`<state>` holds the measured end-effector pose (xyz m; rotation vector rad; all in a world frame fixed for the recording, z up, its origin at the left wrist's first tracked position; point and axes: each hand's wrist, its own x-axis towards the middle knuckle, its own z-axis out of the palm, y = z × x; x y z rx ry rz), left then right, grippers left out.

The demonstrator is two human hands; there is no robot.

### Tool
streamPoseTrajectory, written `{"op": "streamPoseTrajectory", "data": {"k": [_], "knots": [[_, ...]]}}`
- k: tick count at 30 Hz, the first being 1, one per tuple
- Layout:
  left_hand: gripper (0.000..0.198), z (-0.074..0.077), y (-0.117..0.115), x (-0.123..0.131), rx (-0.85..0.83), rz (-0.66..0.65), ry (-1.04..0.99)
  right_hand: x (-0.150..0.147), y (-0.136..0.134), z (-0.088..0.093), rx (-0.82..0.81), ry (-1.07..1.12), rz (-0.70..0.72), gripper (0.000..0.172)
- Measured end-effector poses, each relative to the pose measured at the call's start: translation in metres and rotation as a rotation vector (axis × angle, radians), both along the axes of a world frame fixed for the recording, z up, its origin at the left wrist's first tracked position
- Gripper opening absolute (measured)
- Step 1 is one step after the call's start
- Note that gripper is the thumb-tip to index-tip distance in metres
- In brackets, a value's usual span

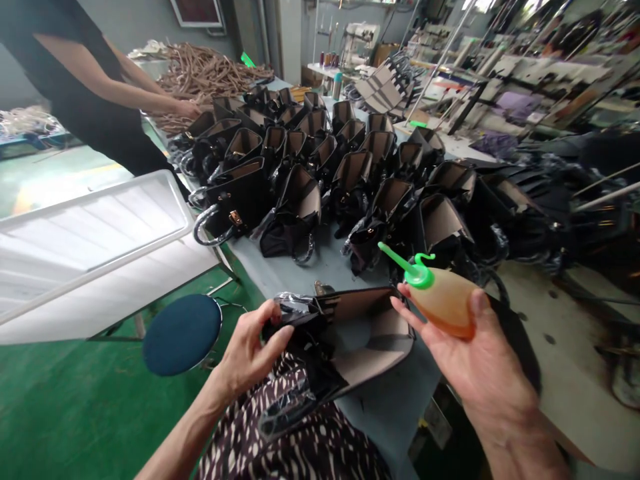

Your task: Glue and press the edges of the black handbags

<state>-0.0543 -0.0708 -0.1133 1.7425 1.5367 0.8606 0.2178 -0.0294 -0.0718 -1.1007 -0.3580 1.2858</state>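
And the left hand (250, 348) curls its fingers narrowly onto the open black handbag (373, 360), near on the table (315, 270), seemingly steadying it; the right hand (483, 363) cradles a green-capped squeeze bottle (443, 299), thumb braced, presumably against rolling (amber liquid (453, 327) pools low); far side, more handbags (353, 170) stand mouths-up, perhaps for easy reach.

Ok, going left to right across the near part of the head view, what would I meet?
White panel, blue stool, left hand, open black bag, then the green-nozzled squeeze bottle held in the right hand.
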Motion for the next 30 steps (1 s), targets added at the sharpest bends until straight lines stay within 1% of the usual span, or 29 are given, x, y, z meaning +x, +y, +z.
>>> {"op": "streamPoseTrajectory", "data": {"k": [1,4,8,11,13,15,17,19,21,23,24,25,28,30], "knots": [[0.024,0.002,0.004,0.006,0.003,-0.016,0.098,-0.001,0.000,0.000,-0.003,-0.004,0.002,0.034],[0.041,0.011,0.015,0.027,-0.083,-0.070,0.327,-0.003,-0.001,0.002,-0.012,-0.019,0.011,0.032],[0.059,0.017,0.023,0.045,-0.154,-0.038,0.607,-0.005,-0.004,0.003,0.000,-0.044,0.029,0.031],[0.069,0.019,0.024,0.047,-0.193,-0.038,0.692,-0.005,-0.006,0.002,0.020,-0.061,0.034,0.030],[0.072,0.020,0.024,0.047,-0.214,-0.071,0.699,-0.005,-0.006,0.002,0.021,-0.066,0.034,0.031],[0.073,0.022,0.025,0.046,-0.200,-0.119,0.702,-0.005,-0.006,0.001,0.012,-0.067,0.029,0.030],[0.071,0.023,0.027,0.046,-0.168,-0.162,0.720,-0.005,-0.006,0.001,0.000,-0.070,0.016,0.031],[0.062,0.023,0.029,0.047,-0.154,-0.192,0.750,-0.007,-0.006,0.001,0.001,-0.076,0.010,0.033],[0.045,0.022,0.030,0.047,-0.164,-0.214,0.774,-0.008,-0.006,0.001,0.013,-0.088,0.015,0.034],[0.024,0.019,0.030,0.046,-0.180,-0.218,0.774,-0.008,-0.007,0.000,0.026,-0.098,0.022,0.034],[0.016,0.017,0.029,0.045,-0.188,-0.212,0.766,-0.008,-0.007,0.000,0.028,-0.100,0.023,0.033],[0.012,0.015,0.029,0.043,-0.196,-0.200,0.751,-0.007,-0.007,0.000,0.029,-0.099,0.023,0.032],[0.011,0.001,0.025,0.038,-0.185,-0.128,0.643,-0.004,-0.010,-0.002,0.021,-0.093,0.016,0.030],[0.011,-0.012,0.022,0.036,-0.180,-0.043,0.497,-0.002,-0.012,-0.003,0.006,-0.085,0.022,0.030]]}}
